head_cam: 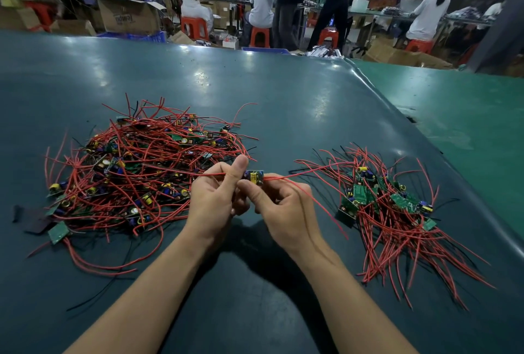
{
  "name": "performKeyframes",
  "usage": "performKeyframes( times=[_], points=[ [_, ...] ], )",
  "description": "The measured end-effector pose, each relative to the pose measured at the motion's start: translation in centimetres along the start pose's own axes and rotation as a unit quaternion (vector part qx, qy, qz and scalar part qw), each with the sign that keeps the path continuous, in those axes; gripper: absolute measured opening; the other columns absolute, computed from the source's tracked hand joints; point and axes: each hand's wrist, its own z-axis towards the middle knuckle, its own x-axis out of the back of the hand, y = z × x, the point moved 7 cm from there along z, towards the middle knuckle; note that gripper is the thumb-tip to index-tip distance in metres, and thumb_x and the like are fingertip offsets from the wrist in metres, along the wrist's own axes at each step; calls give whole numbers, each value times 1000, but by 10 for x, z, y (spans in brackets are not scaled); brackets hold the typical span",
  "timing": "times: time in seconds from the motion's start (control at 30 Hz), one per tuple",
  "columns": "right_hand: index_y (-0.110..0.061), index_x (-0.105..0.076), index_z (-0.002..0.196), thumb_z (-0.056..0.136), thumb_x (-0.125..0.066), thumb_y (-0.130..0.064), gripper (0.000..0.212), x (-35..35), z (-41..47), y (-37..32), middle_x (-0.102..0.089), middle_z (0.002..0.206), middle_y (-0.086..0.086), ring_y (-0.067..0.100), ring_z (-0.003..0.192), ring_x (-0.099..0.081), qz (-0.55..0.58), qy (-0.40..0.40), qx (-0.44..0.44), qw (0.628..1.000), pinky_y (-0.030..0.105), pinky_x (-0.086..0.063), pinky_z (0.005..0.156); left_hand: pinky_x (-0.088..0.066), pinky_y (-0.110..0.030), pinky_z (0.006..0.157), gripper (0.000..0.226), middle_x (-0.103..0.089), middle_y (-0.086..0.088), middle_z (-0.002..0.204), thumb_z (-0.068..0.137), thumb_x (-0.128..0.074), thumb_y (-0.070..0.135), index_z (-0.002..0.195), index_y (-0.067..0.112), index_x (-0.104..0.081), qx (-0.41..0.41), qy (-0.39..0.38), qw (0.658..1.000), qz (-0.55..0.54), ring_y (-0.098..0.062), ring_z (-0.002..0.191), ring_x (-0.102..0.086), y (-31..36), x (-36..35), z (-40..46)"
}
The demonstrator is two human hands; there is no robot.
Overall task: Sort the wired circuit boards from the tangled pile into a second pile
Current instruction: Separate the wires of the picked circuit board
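Hands meet above dark green table (283, 104). Big tangled pile (141, 166) lies left, smaller second pile (388, 206) right. Left hand (215, 197) and right hand (280, 206) both pinch one circuit board (254, 177) between piles, red wires trailing.

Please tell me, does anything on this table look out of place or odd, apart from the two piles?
Yes. One green circuit board lies loose at the near left edge of the tangled pile, with dark flat scraps beside it on the table. Nothing looks spilled or visibly broken.
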Motion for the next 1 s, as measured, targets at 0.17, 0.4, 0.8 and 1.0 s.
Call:
performKeyframes(
  times=[0.17,0.4,0.8,1.0],
  points=[
    [-25,-64,67,83,-68,-52,31,36,-4,12,-55,54,-9,8,46,-46,112,225,-120,960,24,-38,48,-36,-25,45,42,-55,1,52,85,-63,51,74,11,-55,-69,70,988,122,-12,42,-42,9,16,1],
    [-12,-55,77,94,-61,-43,35,56,-22,65,-45,49,-4,7,34,-32,371,404,-332,767,16,-27,35,-39,-41,86,15,-62,-8,99,86,-64,25,94,12,-67,-292,156,715,616,-33,99,-52,39,16,-12],
    [-10,-57,67,101,-51,-33,41,44,-16,61,-41,43,-4,9,34,-30,354,329,-354,801,17,-22,35,-34,-46,87,26,-65,-10,112,95,-59,34,102,15,-75,-81,219,641,731,-37,105,-51,35,59,4],
    [-10,-56,68,101,-50,-29,38,39,-17,66,-38,43,-5,8,33,-26,374,319,-389,779,16,-20,35,-32,-45,90,36,-61,-5,118,88,-61,45,115,24,-70,-79,153,645,744,-31,111,-49,24,50,8]
  ],
)
